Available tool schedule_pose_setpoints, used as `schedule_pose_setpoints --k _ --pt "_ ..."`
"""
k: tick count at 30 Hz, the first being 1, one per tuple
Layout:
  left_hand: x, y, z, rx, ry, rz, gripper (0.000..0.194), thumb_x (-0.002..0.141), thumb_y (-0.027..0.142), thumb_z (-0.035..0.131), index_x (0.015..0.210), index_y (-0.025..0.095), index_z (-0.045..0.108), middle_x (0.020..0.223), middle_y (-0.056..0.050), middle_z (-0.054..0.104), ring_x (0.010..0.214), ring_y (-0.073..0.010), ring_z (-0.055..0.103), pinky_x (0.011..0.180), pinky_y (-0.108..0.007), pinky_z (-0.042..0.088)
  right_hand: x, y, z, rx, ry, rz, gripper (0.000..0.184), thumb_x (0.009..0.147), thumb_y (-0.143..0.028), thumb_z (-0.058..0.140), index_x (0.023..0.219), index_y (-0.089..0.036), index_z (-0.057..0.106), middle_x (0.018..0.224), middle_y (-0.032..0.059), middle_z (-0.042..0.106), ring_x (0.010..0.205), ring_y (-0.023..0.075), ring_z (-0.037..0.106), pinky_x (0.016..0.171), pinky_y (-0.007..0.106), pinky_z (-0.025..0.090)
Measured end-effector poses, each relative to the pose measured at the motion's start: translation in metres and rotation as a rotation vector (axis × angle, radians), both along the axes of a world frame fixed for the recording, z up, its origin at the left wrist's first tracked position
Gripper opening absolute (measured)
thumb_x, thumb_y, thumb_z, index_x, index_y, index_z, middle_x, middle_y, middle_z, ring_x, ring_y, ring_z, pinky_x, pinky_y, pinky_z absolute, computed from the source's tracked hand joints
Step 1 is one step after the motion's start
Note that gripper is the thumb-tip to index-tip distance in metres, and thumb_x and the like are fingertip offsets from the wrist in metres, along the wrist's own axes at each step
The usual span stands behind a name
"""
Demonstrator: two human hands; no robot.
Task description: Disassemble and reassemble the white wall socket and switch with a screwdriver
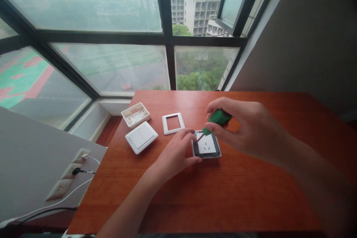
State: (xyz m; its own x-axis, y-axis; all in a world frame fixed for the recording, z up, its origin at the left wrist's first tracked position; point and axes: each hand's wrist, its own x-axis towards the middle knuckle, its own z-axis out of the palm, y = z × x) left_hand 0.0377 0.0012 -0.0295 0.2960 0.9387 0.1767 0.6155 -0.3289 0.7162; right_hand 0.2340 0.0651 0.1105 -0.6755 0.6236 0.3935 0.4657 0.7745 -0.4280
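A wall socket with a white face and a dark grey frame lies face up on the wooden table. My left hand grips it along its left side, fingers at the far corner and thumb at the near one. In my right hand is a screwdriver with a green handle, slanting down to the left. Its tip meets the socket's left edge beside my left fingers; the screw there is too small to make out. A white cover frame lies just beyond my left hand.
To the left on the table lie a white light switch and an open white mounting box. Wall outlets with plugged-in cables are at lower left. Large windows stand behind the table.
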Motion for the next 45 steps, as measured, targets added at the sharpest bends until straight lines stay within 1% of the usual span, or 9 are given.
schedule_pose_setpoints --k 9,20,26,33,36,38,41,43,45 --pt "0.0 0.0 0.001 0.004 -0.011 0.004 0.046 0.066 0.022 0.085 0.102 0.024 0.055 0.134 -0.007 0.05 0.123 -0.0281 0.051 0.104 -0.042 0.043 -0.004 0.004 0.004 -0.035 -0.032 -0.015 0.016 0.083 -0.027 0.066 0.096 -0.019 0.059 0.078 -0.0012 0.068 0.063 0.0124 0.061 0.06 0.023 0.042" --pt "0.0 0.001 0.002 -0.003 0.001 -0.001 0.047 0.067 0.021 0.085 0.103 0.024 0.053 0.133 -0.006 0.051 0.121 -0.0257 0.052 0.102 -0.038 0.044 -0.01 0.003 0.004 0.035 -0.037 -0.052 0.017 0.082 -0.032 0.068 0.089 -0.02 0.057 0.073 -0.0026 0.064 0.062 0.0125 0.056 0.058 0.023 0.036" --pt "0.001 0.001 0.002 0.001 -0.008 -0.001 0.046 0.068 0.022 0.084 0.105 0.024 0.056 0.135 -0.008 0.05 0.124 -0.028 0.051 0.103 -0.041 0.044 -0.018 0.002 0.004 0.139 -0.101 -0.171 0.018 0.085 -0.037 0.064 0.083 -0.019 0.057 0.067 -0.0009 0.062 0.057 0.0141 0.054 0.055 0.025 0.031" --pt "0.0 -0.001 0.003 -0.002 -0.002 -0.006 0.048 0.069 0.022 0.083 0.11 0.025 0.058 0.136 -0.008 0.051 0.125 -0.0296 0.05 0.105 -0.044 0.043 -0.024 -0.007 0.007 0.249 -0.295 -0.341 0.042 0.086 -0.061 0.054 0.075 -0.02 0.053 0.058 0.0016 0.057 0.051 0.0181 0.054 0.049 0.028 0.021" --pt "-0.001 -0.001 0.001 0.006 -0.002 -0.007 0.058 0.071 0.022 0.082 0.122 0.027 0.054 0.137 -0.008 0.05 0.127 -0.0298 0.049 0.107 -0.045 0.042 -0.024 -0.009 0.011 0.181 -0.334 -0.315 0.033 0.089 -0.051 0.05 0.086 -0.019 0.058 0.065 0.0037 0.063 0.056 0.0209 0.059 0.05 0.029 0.025" --pt "-0.001 0.0 0.0 0.013 -0.003 -0.004 0.064 0.07 0.022 0.083 0.125 0.028 0.052 0.139 -0.008 0.048 0.128 -0.0297 0.048 0.108 -0.045 0.041 -0.022 -0.009 0.013 0.121 -0.295 -0.229 0.022 0.089 -0.036 0.051 0.099 -0.018 0.06 0.083 0.0061 0.07 0.067 0.0218 0.063 0.055 0.03 0.033" --pt "0.0 0.0 -0.001 0.02 0.001 -0.002 0.067 0.069 0.022 0.084 0.127 0.028 0.05 0.14 -0.007 0.047 0.128 -0.0292 0.048 0.108 -0.045 0.041 -0.018 -0.006 0.011 0.042 -0.208 -0.085 0.028 0.087 -0.024 0.053 0.114 -0.018 0.058 0.105 0.0063 0.071 0.078 0.0194 0.065 0.065 0.029 0.04" --pt "0.0 0.0 0.0 0.019 0.01 0.002 0.067 0.069 0.021 0.083 0.126 0.028 0.05 0.14 -0.007 0.047 0.128 -0.0288 0.048 0.108 -0.045 0.04 -0.018 -0.003 0.009 0.038 -0.193 -0.066 0.028 0.088 -0.025 0.055 0.115 -0.019 0.058 0.103 0.0044 0.072 0.079 0.0192 0.066 0.065 0.028 0.041" --pt "0.0 -0.001 0.0 0.015 0.015 0.006 0.064 0.069 0.021 0.083 0.125 0.027 0.051 0.139 -0.007 0.048 0.128 -0.0286 0.047 0.108 -0.044 0.041 -0.02 0.0 0.007 0.103 -0.226 -0.136 0.028 0.088 -0.033 0.058 0.112 -0.02 0.06 0.094 0.004 0.073 0.079 0.0217 0.067 0.062 0.029 0.038"
